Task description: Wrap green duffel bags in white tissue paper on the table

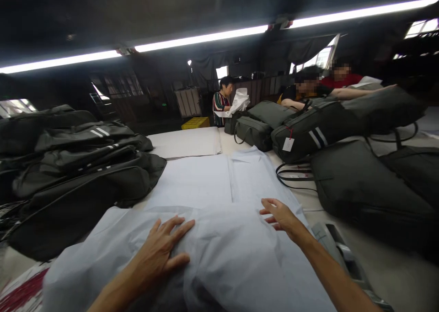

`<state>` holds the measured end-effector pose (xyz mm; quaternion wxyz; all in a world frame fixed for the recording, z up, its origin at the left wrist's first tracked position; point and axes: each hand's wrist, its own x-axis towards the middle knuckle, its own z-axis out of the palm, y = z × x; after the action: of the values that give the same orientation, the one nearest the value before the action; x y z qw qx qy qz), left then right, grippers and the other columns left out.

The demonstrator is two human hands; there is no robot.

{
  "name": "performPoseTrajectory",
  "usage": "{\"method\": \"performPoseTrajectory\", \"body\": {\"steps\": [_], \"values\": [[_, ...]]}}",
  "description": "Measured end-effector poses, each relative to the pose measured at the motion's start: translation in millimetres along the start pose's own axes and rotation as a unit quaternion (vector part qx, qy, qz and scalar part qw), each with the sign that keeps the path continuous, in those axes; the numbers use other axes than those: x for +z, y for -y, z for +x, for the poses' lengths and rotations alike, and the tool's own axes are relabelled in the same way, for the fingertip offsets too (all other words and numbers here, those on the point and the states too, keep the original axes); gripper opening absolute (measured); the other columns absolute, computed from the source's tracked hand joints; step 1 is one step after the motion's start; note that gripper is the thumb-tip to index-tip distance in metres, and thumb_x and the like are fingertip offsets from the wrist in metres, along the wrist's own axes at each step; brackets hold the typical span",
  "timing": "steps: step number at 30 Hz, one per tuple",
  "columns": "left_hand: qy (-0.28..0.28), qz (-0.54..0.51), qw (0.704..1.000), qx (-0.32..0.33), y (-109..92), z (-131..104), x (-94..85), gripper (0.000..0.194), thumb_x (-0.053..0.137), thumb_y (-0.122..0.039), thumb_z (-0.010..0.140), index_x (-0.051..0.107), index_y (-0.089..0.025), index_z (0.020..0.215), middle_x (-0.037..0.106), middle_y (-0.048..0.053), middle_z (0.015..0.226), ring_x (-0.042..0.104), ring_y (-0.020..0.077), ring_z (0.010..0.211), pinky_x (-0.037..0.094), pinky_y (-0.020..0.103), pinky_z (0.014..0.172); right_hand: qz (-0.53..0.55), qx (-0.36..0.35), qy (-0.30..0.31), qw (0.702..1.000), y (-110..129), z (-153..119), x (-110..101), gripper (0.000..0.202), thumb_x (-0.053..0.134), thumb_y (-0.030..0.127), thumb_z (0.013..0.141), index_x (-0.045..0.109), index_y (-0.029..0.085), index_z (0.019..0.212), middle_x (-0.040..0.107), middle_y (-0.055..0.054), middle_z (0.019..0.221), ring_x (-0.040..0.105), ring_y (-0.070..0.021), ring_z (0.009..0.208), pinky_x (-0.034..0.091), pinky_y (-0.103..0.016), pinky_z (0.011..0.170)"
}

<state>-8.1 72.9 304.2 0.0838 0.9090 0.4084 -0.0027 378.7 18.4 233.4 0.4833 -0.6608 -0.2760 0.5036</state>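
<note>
A crumpled, thin white sheet (236, 248) covers the near part of the table; whether it is paper or plastic I cannot tell. My left hand (166, 245) rests on it with the fingers spread and the thumb apart. To the right, my right hand (279, 216) hovers over or lightly touches the sheet's right side, its fingers loosely curved and apart, nothing held. Beyond the hands lies a flat white stack of sheets (195, 179). Dark green bags (370, 179) lie to the right of my right hand, one with black handles.
Dark bags with white stripes (82, 161) are piled at the left. A bag with a white tag (288, 144) lies at the back right. A grey tape dispenser-like object (343, 252) sits by my right forearm. Several people work beyond the table, near a yellow crate (195, 123).
</note>
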Motion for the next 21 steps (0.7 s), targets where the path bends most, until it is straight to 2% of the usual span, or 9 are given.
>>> {"method": "performPoseTrajectory", "body": {"steps": [3,5,6,9,12,17,21], "values": [[-0.004,0.008,1.000,0.008,5,2,4.1,0.064,0.051,-0.064,0.088,0.034,-0.044,0.146,0.046,0.006,0.148,0.042,0.0363,0.135,0.023,0.067,0.112,0.034,0.053,0.098,0.993,-1,-17,-13,0.064,0.059,0.072,0.076,0.060,0.019,0.110,0.070,-0.010,0.088,0.066,-0.0199,0.060,0.050,-0.030,0.051],[-0.012,0.014,1.000,0.017,7,3,5.0,0.065,0.052,-0.064,0.088,0.034,-0.043,0.146,0.046,0.006,0.147,0.043,0.0372,0.133,0.024,0.068,0.111,0.073,0.056,0.160,0.983,1,-28,-12,0.069,0.063,0.072,0.074,0.056,0.020,0.120,0.071,-0.010,0.092,0.069,-0.0228,0.068,0.052,-0.031,0.053],[-0.013,0.016,1.000,0.020,7,3,4.5,0.065,0.052,-0.064,0.087,0.034,-0.043,0.146,0.046,0.006,0.147,0.044,0.0375,0.132,0.024,0.068,0.111,0.090,0.049,0.169,0.980,4,-32,-9,0.073,0.067,0.069,0.073,0.053,0.021,0.126,0.072,-0.011,0.095,0.070,-0.0243,0.073,0.053,-0.032,0.055],[-0.001,0.013,1.000,0.010,3,4,-1.5,0.064,0.052,-0.063,0.088,0.034,-0.044,0.146,0.046,0.006,0.147,0.045,0.0375,0.132,0.024,0.069,0.111,0.132,0.021,0.133,0.982,13,-38,7,0.093,0.085,0.050,0.062,0.042,0.020,0.139,0.072,-0.011,0.101,0.070,-0.0277,0.088,0.057,-0.037,0.069],[0.031,-0.006,0.999,-0.008,-7,2,-13.9,0.065,0.052,-0.064,0.088,0.032,-0.044,0.147,0.045,0.006,0.148,0.042,0.0351,0.134,0.020,0.067,0.113,0.156,0.023,0.116,0.981,18,-41,20,0.106,0.090,0.036,0.055,0.035,0.016,0.144,0.073,-0.012,0.100,0.070,-0.0293,0.091,0.056,-0.040,0.082],[0.087,-0.025,0.996,-0.018,-24,4,-33.7,0.077,0.053,-0.072,0.083,0.030,-0.039,0.149,0.041,0.011,0.150,0.036,0.0341,0.139,0.013,0.067,0.114,0.165,0.073,0.120,0.976,6,-38,16,0.109,0.089,0.041,0.057,0.032,0.018,0.146,0.071,-0.014,0.109,0.070,-0.0314,0.095,0.058,-0.040,0.081],[0.104,-0.021,0.994,-0.019,-31,8,-36.6,0.086,0.049,-0.079,0.078,0.028,-0.037,0.150,0.033,0.012,0.156,0.026,0.0358,0.144,0.009,0.067,0.115,0.136,0.096,0.132,0.977,-3,-33,3,0.107,0.089,0.045,0.055,0.036,0.023,0.146,0.070,-0.015,0.113,0.070,-0.0340,0.095,0.059,-0.041,0.077]]}}
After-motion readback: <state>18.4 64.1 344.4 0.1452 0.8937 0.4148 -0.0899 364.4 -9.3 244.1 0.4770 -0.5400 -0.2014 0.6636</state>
